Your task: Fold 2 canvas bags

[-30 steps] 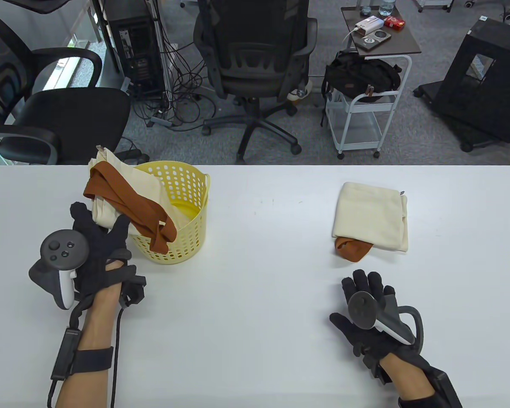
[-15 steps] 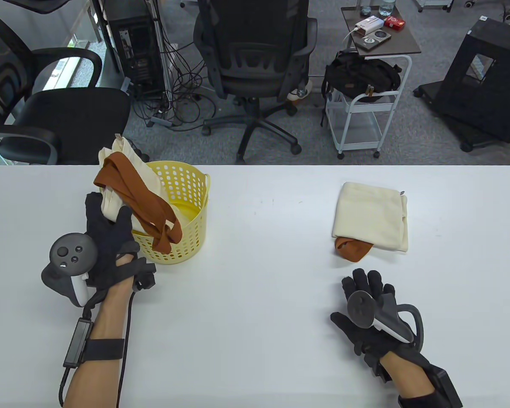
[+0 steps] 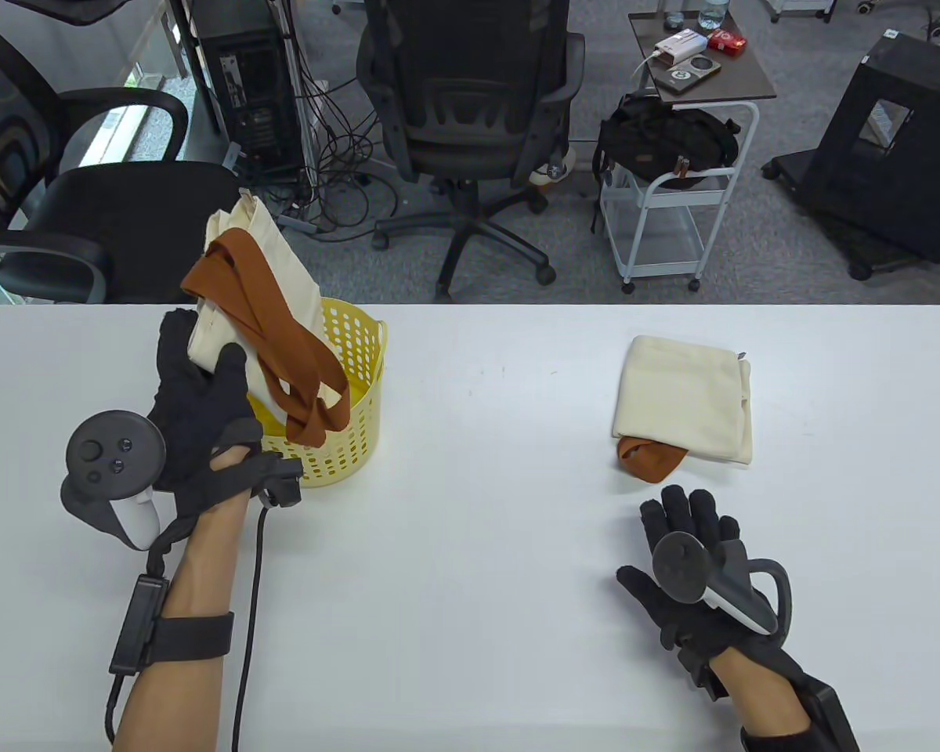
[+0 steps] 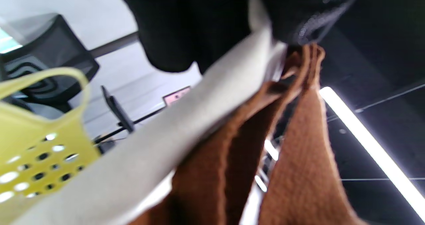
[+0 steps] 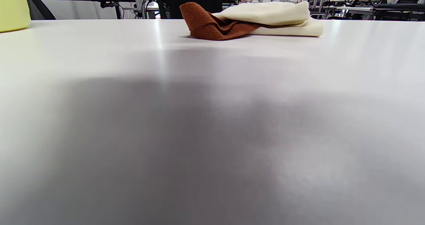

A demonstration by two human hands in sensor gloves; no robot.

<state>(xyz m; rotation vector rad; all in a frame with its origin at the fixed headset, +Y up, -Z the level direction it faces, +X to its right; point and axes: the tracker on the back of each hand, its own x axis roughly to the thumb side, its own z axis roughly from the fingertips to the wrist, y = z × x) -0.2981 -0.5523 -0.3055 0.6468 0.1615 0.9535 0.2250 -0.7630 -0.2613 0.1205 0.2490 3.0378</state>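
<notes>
Left wrist view blurred: left hand [image 3: 200,407] fingers [image 4: 186,26] pinch canvas bag [image 3: 254,266]; right hand [image 3: 693,580] fingers spread, flat.

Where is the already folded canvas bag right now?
In the table view the folded canvas bag lies flat on the table's right half, just beyond the right hand, far from the yellow basket.

Bright even light, left wrist view blurred, soft tabletop shadow

Matt cloth bag [image 3: 270,258], perforated plastic basket [image 3: 352,368]
</notes>
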